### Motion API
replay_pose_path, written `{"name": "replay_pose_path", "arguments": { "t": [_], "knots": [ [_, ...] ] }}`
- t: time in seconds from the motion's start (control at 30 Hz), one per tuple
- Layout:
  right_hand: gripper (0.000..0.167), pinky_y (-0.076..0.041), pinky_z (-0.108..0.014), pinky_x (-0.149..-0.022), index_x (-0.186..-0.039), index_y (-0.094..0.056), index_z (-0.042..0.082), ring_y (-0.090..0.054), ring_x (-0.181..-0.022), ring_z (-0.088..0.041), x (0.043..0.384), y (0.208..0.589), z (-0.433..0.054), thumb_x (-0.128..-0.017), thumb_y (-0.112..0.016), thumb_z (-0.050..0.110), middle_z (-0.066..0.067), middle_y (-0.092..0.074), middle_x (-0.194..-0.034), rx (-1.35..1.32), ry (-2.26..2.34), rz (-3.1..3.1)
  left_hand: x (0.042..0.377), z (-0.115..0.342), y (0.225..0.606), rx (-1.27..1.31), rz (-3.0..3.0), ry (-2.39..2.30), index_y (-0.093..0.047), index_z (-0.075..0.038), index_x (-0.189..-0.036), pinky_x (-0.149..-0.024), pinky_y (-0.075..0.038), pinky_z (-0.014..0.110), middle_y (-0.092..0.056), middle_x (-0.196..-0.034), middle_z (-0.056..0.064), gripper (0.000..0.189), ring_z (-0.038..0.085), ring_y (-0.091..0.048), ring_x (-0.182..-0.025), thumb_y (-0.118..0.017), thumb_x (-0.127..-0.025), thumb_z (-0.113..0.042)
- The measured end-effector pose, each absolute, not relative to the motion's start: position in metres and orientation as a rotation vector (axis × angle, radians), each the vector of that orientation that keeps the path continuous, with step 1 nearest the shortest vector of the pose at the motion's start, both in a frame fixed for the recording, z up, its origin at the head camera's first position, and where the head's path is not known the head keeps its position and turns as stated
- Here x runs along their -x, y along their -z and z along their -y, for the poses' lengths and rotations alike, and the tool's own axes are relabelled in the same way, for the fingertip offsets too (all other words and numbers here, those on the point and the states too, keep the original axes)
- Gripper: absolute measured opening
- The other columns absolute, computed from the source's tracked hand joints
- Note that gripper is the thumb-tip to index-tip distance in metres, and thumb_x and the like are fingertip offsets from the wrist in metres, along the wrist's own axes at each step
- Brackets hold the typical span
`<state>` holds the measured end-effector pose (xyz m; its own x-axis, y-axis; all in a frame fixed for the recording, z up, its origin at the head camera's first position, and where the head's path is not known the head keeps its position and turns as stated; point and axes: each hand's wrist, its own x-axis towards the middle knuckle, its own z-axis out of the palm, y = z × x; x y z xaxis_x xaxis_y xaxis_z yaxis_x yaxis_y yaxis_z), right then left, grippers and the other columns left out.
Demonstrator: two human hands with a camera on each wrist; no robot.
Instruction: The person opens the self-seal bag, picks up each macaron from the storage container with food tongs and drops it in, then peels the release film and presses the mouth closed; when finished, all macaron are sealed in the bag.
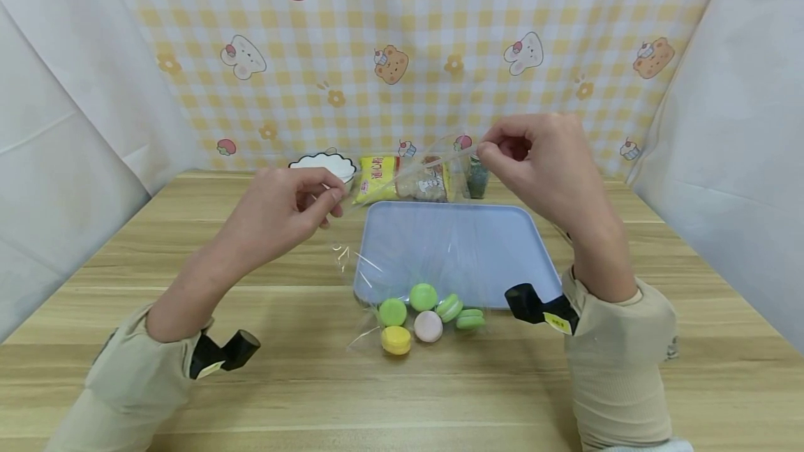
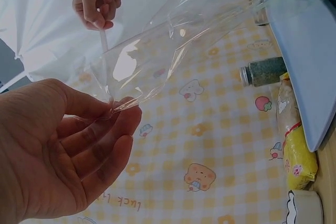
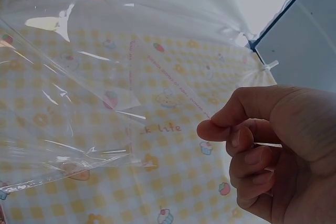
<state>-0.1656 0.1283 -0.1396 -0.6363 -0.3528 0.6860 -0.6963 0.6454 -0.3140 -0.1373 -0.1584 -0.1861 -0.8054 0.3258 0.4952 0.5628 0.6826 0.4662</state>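
Observation:
A clear plastic bag (image 1: 433, 250) hangs between the hands, with several macarons gathered in its bottom: green ones (image 1: 423, 296), a pale pinkish one (image 1: 428, 326) and a yellow one (image 1: 396, 340). My left hand (image 1: 283, 204) pinches the bag's top edge between thumb and forefinger. Higher and to the right, my right hand (image 1: 546, 166) pinches the end of a thin strip (image 3: 176, 81) with small red print. From those fingertips the strip runs slanting to the bag's top, as the right wrist view shows. The other right fingers are curled in.
Behind the macarons lies a light blue tray (image 1: 521, 257), overlapped by the bag. Along the back stand a white bowl (image 1: 322, 163) with a dark wavy rim, a yellow food packet (image 1: 377, 180) and a dark-filled jar (image 1: 478, 180). A checked cloth (image 1: 440, 19) hangs behind the wooden table (image 1: 301, 396).

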Motion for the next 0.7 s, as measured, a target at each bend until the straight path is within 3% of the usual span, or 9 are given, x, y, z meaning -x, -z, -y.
{"name": "replay_pose_path", "arguments": {
  "t": [0.7],
  "knots": [
    [0.019, -0.029, -0.023, -0.049, -0.072, -0.068, 0.006, -0.039, -0.052, -0.015, 0.166, 0.136, -0.141, -0.085, -0.054, 0.004, -0.005, -0.05, -0.058, -0.727, -0.807, 2.271, 0.138, 0.163, 0.185, 0.693, 2.514, 0.913, -0.068, -0.003, -0.088, -0.044, -0.044, 0.024, -0.066, -0.069, 0.0, 0.012, 0.008, -0.057, -0.052, -0.056, -0.091, -0.005]
  ]
}}
